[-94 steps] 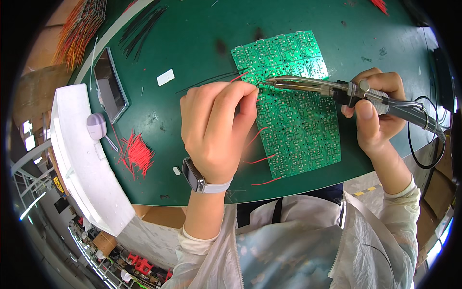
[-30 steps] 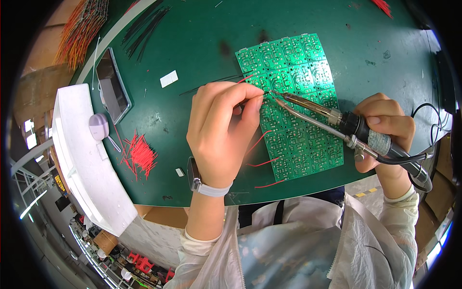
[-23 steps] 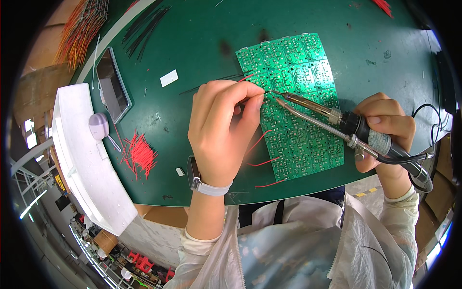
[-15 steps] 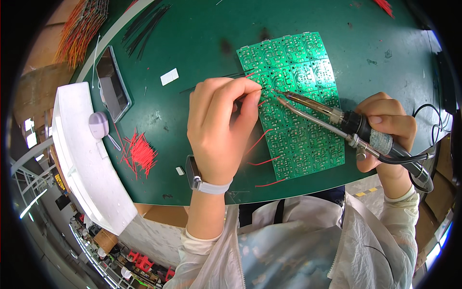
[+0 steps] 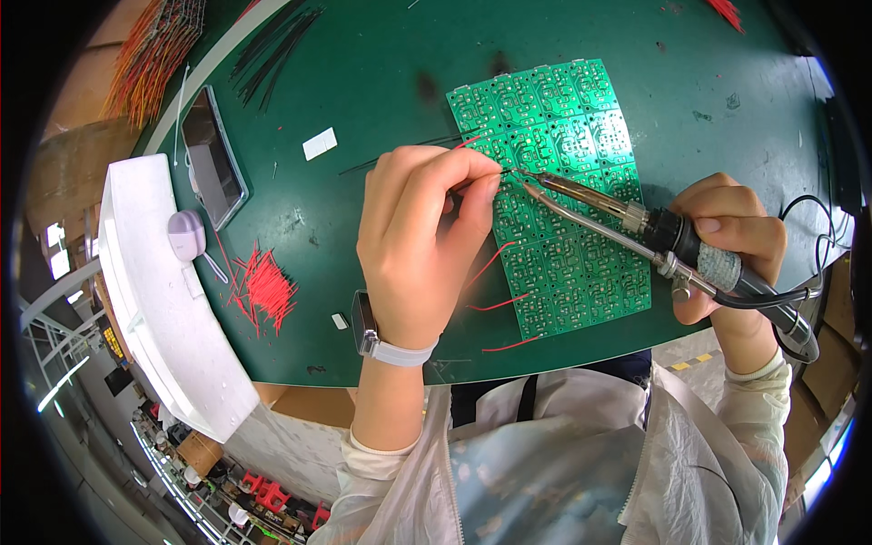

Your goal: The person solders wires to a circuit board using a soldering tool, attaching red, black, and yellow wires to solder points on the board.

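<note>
While our left hand (image 5: 422, 213) pinches a short dark wire end (image 5: 506, 171) between thumb and forefinger, our right hand (image 5: 731, 227) is closed around the handle of a soldering iron (image 5: 670, 233), thin metal tube clamped alongside. Iron tip meets or nearly meets the wire end; can't tell which. Both are over the green circuit board panel (image 5: 572, 272), flat right of the worktop's middle, close to its near edge. Red wires (image 5: 497, 304) trail off the panel's left side.

Containers: lilac case (image 5: 186, 234) on the white foam block (image 5: 168, 318) along the worktop's left edge, closed, contents hidden; open cardboard box (image 5: 318, 406) below the worktop's (image 5: 363, 54) near edge, inside unreadable. Near the left edge we also log a red wire pile (image 5: 269, 286) and a phone (image 5: 213, 154), with black wires (image 5: 274, 56) toward the far left corner.

Versus half a second ago, our left fingertips have shifted right, closer to the tip; the iron looks unmoved. Versus the first frame, it slants more steeply.
</note>
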The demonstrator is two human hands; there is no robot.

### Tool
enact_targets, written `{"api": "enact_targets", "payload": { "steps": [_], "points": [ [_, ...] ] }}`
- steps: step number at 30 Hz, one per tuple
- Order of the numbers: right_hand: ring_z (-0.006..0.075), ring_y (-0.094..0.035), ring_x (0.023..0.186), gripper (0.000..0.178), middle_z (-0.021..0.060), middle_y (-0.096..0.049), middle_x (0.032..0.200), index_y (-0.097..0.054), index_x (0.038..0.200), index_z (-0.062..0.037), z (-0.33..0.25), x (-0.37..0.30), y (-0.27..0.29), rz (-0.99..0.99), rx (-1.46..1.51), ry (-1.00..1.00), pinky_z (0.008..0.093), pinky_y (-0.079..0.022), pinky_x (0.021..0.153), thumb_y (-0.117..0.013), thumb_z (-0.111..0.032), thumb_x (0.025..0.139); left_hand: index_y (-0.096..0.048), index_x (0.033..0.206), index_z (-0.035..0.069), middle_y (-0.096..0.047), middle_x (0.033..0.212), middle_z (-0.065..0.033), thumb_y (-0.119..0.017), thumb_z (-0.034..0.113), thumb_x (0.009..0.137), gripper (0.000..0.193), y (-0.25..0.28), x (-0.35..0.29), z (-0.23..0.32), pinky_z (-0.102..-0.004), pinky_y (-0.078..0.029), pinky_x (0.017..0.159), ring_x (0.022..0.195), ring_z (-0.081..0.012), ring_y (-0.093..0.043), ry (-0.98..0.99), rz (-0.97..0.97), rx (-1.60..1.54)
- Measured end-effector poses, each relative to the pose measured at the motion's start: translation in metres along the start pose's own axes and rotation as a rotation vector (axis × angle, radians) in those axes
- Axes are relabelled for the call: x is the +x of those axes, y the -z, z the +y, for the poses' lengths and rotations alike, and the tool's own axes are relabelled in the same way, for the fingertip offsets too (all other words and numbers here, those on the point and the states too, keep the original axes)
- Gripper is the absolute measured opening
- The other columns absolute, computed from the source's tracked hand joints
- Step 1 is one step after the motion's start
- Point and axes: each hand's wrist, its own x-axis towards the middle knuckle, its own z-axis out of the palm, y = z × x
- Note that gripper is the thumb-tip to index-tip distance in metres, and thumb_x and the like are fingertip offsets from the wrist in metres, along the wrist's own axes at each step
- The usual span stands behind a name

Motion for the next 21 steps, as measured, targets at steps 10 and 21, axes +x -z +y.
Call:
{"api": "enact_targets", "payload": {
  "steps": [10,21],
  "points": [
    [0.0185,-0.054,0.064,0.042,0.016,-0.055,0.083,-0.043,0.098,-0.0014,0.007,-0.002,0.0,0.057,-0.027,0.034,0.0276,-0.045,0.055,-0.071,-0.014,0.071,-0.061,0.082,0.005,-0.058,0.078,-0.0042,-0.069,-0.005,0.069,0.018,0.005,0.0,-0.004,-0.0271,-0.042,0.056,0.065,-0.0163,-0.053,0.007,0.015,0.098],
    [0.0086,-0.056,0.07,0.031,0.0108,-0.059,0.091,-0.051,0.102,0.0056,0.005,0.006,-0.008,0.275,0.153,-0.325,0.0188,-0.043,0.062,-0.066,-0.007,0.078,-0.06,0.08,0.003,-0.057,0.076,-0.0052,-0.071,-0.004,0.068,0.017,0.006,-0.005,-0.004,-0.0282,-0.043,0.054,0.066,-0.0186,-0.054,0.016,-0.041,0.049]
  ]
}}
